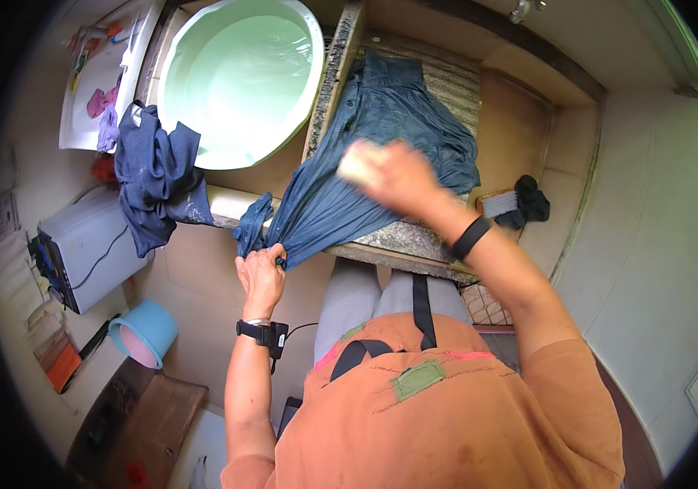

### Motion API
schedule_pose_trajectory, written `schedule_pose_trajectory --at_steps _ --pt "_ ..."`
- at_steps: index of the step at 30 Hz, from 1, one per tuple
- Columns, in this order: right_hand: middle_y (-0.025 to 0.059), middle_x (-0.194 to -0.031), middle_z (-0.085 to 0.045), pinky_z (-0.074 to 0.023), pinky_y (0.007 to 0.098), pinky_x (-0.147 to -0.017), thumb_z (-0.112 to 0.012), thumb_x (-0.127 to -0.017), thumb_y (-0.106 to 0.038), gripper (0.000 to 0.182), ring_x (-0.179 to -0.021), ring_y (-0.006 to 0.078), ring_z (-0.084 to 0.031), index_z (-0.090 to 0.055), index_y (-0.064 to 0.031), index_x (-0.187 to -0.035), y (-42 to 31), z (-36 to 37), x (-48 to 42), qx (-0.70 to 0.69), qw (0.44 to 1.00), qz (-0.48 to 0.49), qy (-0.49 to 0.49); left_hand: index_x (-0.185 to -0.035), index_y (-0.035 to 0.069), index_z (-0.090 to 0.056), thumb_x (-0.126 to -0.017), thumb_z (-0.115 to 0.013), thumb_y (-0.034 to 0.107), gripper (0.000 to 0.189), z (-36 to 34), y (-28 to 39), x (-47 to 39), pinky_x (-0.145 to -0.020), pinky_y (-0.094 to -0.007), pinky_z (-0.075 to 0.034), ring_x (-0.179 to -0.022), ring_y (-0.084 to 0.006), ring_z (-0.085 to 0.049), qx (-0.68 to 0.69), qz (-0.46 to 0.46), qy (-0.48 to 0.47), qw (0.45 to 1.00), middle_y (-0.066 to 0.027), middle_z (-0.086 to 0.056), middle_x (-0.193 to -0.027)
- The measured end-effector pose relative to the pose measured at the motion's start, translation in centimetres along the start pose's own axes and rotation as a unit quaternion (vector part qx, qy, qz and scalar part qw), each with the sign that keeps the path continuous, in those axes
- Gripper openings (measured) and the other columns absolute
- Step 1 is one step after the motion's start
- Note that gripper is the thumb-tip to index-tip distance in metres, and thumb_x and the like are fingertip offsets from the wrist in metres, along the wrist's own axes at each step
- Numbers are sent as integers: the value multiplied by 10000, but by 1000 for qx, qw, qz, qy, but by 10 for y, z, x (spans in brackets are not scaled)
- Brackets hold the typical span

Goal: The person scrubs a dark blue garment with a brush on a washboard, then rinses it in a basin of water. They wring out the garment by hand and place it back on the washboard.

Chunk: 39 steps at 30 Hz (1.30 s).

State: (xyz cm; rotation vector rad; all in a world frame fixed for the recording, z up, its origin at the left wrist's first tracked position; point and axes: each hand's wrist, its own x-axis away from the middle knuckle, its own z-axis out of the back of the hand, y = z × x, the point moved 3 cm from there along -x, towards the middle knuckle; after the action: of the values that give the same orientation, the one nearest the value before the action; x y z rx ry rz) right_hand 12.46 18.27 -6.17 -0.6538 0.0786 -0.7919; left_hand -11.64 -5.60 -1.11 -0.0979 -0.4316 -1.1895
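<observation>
A wet blue garment with a row of buttons is spread over a ridged stone washboard slab. My left hand grips a bunched end of it at the slab's front edge and pulls the cloth taut. A short gathered piece of the cloth hangs beside that fist. Over the middle of the garment is my right hand, blurred by motion. It holds a pale cream block, perhaps a bar of soap or a brush; the blur hides which.
Left of a stone divider, a pale green basin holds water. Dark blue cloth drapes over the sink's front edge. A scrub brush and black cloth lie right. A blue bucket stands lower left.
</observation>
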Motion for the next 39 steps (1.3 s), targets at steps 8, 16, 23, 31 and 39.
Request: schedule_pose_trajectory --at_steps 8,16,23,31,39 --pt "314 -1200 -626 -576 513 -849 -624 -979 -545 758 -1026 429 -679 -405 -180 -1606 129 50 -52 163 953 -248 59 -837 161 -681 -765 -633 -35 214 -9 6 -3 -822 -447 -379 -841 -299 -653 22 26 19 999 -82 -690 -771" --pt "265 -1052 -658 -568 503 -758 -720 -921 -523 509 -855 419 -673 -702 -186 -1301 21 33 -14 -28 1000 14 7 -817 155 -655 -742 -619 -63 233 -7 6 3 -800 -432 -366 -851 -303 -643 25 35 10 999 -75 -691 -797" --pt "341 -1140 -712 -571 521 -898 -731 -863 -592 859 -1039 465 -722 -556 42 -1416 169 71 -71 60 963 -260 29 -816 148 -661 -718 -661 -62 232 -15 8 -1 -814 -435 -369 -844 -304 -623 54 32 36 997 -87 -659 -786" --pt "106 -921 -697 -553 314 -676 -852 -769 -217 448 -791 168 -680 -679 49 -1086 39 -10 -113 -445 861 -239 -66 -847 97 -627 -728 -627 -73 208 4 16 -2 -853 -482 -420 -1003 -363 -551 75 17 58 995 -154 -557 -968" --pt "81 -871 -713 -544 303 -635 -866 -782 -175 368 -707 148 -672 -686 40 -1020 84 38 -47 -527 803 -275 42 -1315 47 -578 -810 -808 253 592 10 83 -40 -1096 -560 -327 -1281 -383 -466 144 8 179 973 -178 -541 -1352"
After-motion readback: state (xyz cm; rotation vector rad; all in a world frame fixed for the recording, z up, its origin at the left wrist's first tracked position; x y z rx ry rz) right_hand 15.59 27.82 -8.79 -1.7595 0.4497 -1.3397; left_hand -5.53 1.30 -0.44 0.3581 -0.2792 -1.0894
